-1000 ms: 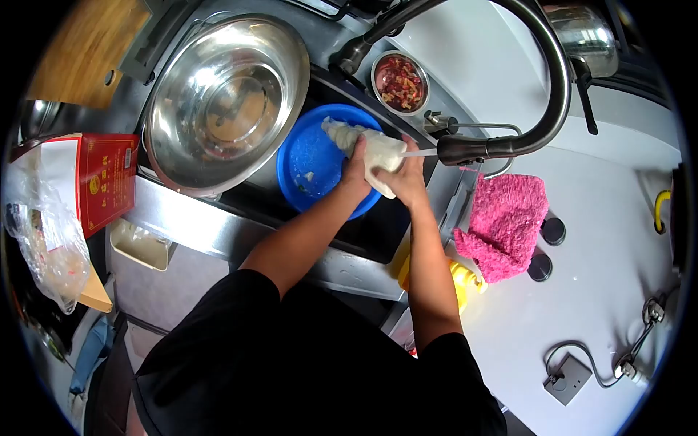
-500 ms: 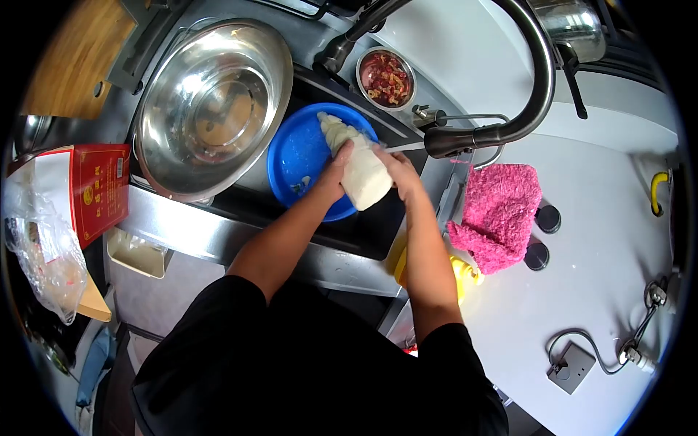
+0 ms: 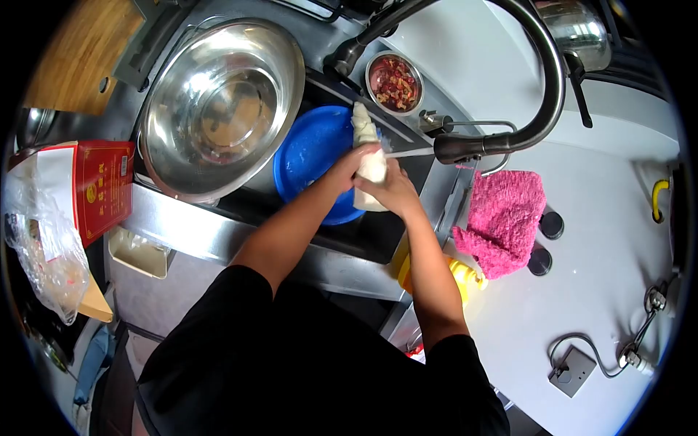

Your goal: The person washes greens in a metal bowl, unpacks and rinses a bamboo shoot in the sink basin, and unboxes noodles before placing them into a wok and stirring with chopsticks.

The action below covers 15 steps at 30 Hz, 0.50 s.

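Observation:
A pale, tapering bamboo shoot (image 3: 373, 168), peeled and with a layered tip, is held over the right side of a blue plastic basin (image 3: 302, 156) in the sink. My left hand (image 3: 352, 167) wraps round its left side. From the right and below, my right hand (image 3: 396, 190) grips the wider end, its fingers partly hidden behind the shoot. Water runs from the dark faucet head (image 3: 456, 150) onto the shoot. The basin has small pale bits and some water in it.
A large steel bowl (image 3: 171, 145) sits left of the basin. Behind stands a small metal bowl (image 3: 374, 98) with reddish pieces in it. On the right counter lie a pink cloth (image 3: 505, 221) and black round caps (image 3: 551, 224). A red box (image 3: 105, 189) is at left.
The bamboo shoot has turned more upright in view and moved right under the water stream. My right hand has shifted from its right edge across its lower front.

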Tool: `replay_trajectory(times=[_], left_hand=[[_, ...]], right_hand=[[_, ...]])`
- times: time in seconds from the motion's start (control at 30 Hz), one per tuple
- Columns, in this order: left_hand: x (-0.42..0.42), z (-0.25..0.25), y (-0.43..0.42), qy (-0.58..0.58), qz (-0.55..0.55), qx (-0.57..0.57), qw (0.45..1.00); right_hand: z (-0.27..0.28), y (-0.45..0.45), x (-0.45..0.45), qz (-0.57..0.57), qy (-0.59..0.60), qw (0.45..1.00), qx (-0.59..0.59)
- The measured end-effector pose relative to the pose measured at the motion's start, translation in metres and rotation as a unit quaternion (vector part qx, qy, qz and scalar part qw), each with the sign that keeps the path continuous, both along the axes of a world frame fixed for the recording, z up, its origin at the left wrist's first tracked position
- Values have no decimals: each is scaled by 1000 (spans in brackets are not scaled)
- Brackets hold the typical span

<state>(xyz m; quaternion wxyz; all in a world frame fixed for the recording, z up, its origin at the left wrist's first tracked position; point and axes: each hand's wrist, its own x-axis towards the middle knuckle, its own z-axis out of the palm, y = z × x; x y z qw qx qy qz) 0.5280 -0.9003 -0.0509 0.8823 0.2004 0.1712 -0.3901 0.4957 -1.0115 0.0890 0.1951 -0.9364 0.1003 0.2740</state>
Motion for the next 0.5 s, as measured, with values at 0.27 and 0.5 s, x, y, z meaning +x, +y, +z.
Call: replay_trajectory(times=[0.27,0.5], left_hand=[[-36,32,19,-46,78,-234,968],[2,25,11,-60,-38,94,993]], right_hand=[[-38,-49,-38,-385,197,672,602],[-4,-21,-9,-118,115,950,265]])
